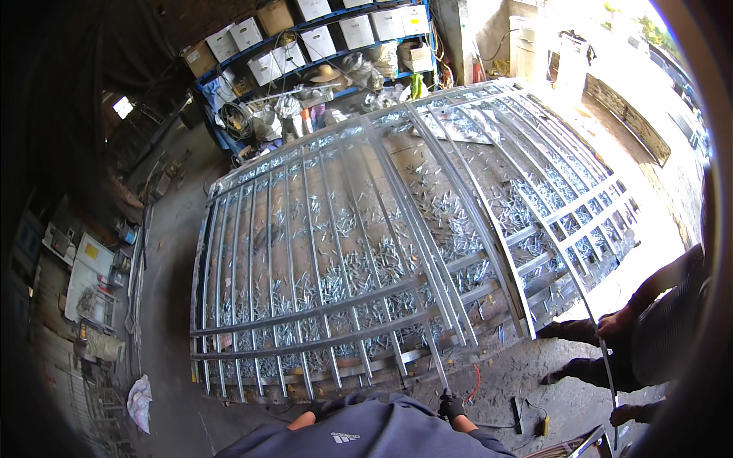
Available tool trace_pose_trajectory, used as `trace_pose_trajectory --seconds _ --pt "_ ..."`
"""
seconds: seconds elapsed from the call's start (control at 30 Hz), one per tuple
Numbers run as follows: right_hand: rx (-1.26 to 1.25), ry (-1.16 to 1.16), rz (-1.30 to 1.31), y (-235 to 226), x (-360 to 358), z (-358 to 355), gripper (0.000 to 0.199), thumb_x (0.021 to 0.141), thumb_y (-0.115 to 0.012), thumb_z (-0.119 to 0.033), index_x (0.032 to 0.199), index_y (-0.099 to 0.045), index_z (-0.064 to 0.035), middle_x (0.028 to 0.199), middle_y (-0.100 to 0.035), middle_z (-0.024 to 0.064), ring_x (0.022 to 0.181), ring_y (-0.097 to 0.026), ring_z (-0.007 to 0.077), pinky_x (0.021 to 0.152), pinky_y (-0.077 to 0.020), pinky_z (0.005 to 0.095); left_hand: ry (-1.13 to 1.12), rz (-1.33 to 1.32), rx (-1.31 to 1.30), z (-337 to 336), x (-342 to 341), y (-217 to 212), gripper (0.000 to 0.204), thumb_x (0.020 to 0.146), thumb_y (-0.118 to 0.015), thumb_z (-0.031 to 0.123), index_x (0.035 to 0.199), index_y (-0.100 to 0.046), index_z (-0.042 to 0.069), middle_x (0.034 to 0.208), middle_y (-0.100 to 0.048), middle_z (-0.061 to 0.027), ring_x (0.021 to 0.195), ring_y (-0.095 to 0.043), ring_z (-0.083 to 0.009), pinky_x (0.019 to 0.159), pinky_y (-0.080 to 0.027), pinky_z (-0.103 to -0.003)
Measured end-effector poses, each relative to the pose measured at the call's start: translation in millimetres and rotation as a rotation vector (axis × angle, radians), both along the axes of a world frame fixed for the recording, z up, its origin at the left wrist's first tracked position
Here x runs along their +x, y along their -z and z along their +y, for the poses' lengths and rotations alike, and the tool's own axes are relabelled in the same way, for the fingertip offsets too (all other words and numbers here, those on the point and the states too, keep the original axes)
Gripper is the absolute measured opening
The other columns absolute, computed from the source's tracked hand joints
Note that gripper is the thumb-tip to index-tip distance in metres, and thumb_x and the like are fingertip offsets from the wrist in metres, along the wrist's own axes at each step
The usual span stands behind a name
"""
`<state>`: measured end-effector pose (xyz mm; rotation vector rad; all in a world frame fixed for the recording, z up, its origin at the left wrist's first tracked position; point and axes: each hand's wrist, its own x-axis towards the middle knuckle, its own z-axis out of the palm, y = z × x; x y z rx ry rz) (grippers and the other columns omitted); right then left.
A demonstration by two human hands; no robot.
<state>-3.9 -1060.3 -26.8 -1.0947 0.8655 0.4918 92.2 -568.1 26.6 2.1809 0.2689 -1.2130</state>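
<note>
A large frame of shiny metal bars (317,308) lies on a wide low table strewn with small metal offcuts (340,286). My right hand (452,405), in a black glove, is closed on the near end of a slim metal bar (438,361) that reaches in under the frame's cross rails. My left hand (318,410), also dark-gloved, is by the table's near edge, mostly hidden by my shirt, so its fingers do not show. At the right a co-worker's hands (613,327) hold another long metal bar (607,360).
Behind the table stands a blue shelf (314,21) with white boxes and bags. A red cable (475,384) and a yellow-ended tool (544,425) lie on the floor to my right. A white sack (140,403) lies at the left.
</note>
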Motion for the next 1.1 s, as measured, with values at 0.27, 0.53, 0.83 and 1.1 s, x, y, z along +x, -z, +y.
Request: trace_pose_trajectory --seconds 0.27,0.53,0.83,1.1 --pt "-0.303 -0.146 -0.071 1 46 5 0.024 0.088 -0.054 -0.008 0.106 -0.070 -0.0078 0.069 -0.061 0.0042 0.046 -0.050 0.0138 0.042 -0.0382 0.0303 -0.092 0.043 0.004 11 -8 0 0.031 0.094 -0.056 0.032 0.111 -0.068 0.009 0.101 -0.071 -0.0107 0.084 -0.068 -0.0240 0.067 -0.054 -0.038" --pt "-0.437 -0.043 -0.029 -3 51 17 0.040 0.094 -0.062 -0.044 0.102 -0.074 -0.0071 0.064 -0.060 0.0035 0.055 -0.048 0.0136 0.053 -0.0378 0.0320 -0.594 0.242 0.007 25 -17 -10 0.033 0.094 -0.056 0.031 0.115 -0.068 0.009 0.106 -0.072 -0.0116 0.091 -0.069 -0.0250 0.071 -0.056 -0.039" --pt "-0.544 -0.049 0.028 -12 52 23 0.050 0.093 -0.062 -0.051 0.096 -0.074 -0.0027 0.066 -0.063 0.0050 0.059 -0.052 0.0172 0.055 -0.0392 0.0374 -0.184 0.079 -0.020 33 -19 -5 0.030 0.094 -0.056 0.032 0.108 -0.067 0.007 0.097 -0.071 -0.0112 0.085 -0.068 -0.0259 0.069 -0.054 -0.040" --pt "-0.526 -0.060 -0.027 15 49 19 0.039 0.094 -0.063 -0.047 0.084 -0.069 -0.0091 0.055 -0.049 0.0005 0.041 -0.039 0.0131 0.041 -0.0303 0.0334 -0.189 0.073 -0.022 51 -31 0 0.029 0.094 -0.057 0.032 0.103 -0.066 0.006 0.092 -0.070 -0.0109 0.081 -0.068 -0.0264 0.068 -0.053 -0.040"
